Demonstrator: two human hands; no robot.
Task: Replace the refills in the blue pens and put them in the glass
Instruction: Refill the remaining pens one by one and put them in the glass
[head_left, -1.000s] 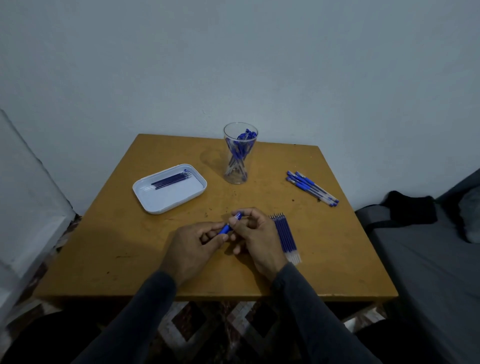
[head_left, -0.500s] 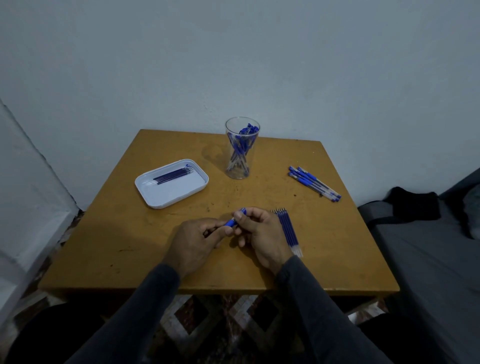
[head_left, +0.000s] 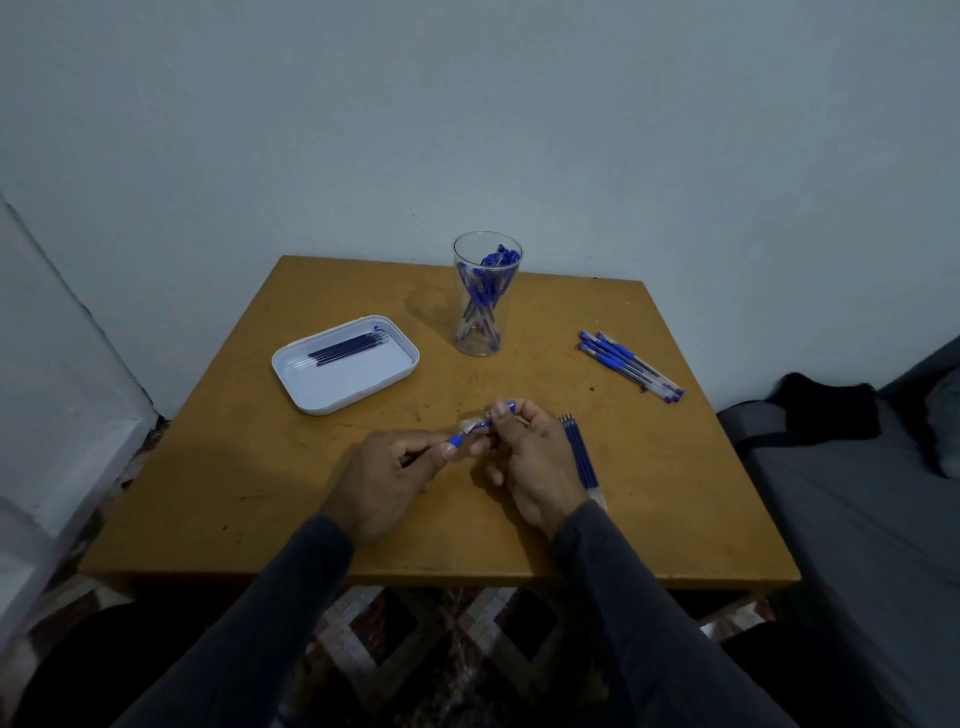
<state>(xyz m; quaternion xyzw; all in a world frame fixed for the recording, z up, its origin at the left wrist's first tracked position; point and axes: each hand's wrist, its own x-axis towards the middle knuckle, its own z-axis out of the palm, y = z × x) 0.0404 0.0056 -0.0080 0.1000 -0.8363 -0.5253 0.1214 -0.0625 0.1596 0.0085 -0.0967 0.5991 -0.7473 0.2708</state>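
Near the front edge of the table, both hands work one blue pen, held just above the top, about midway between the left and right edges. Left hand curls round the grip end, thumb and forefinger pinching the blue rubber sleeve; right hand pinches the barrel, whose blue far end shows past the fingers. A pale gap shows between the two halves; whether they are being unscrewed or joined, cannot tell. Judgement: pen light, stiff plastic, smooth barrel likely slippery, so the rubber sleeve is the surer hold; the refill inside will be thin and bend if forced off-axis. Just right of the right hand, touching or nearly so, a row of fresh refills lies pointing away; best picked singly by mid-length. Further back, toward the left edge, a white tray carries used refills. Toward the right edge, a loose bunch of pens awaits. Near the back edge stands the glass, upright, holding finished pens; tall and fragile, easily tipped, so pens should go in gently.
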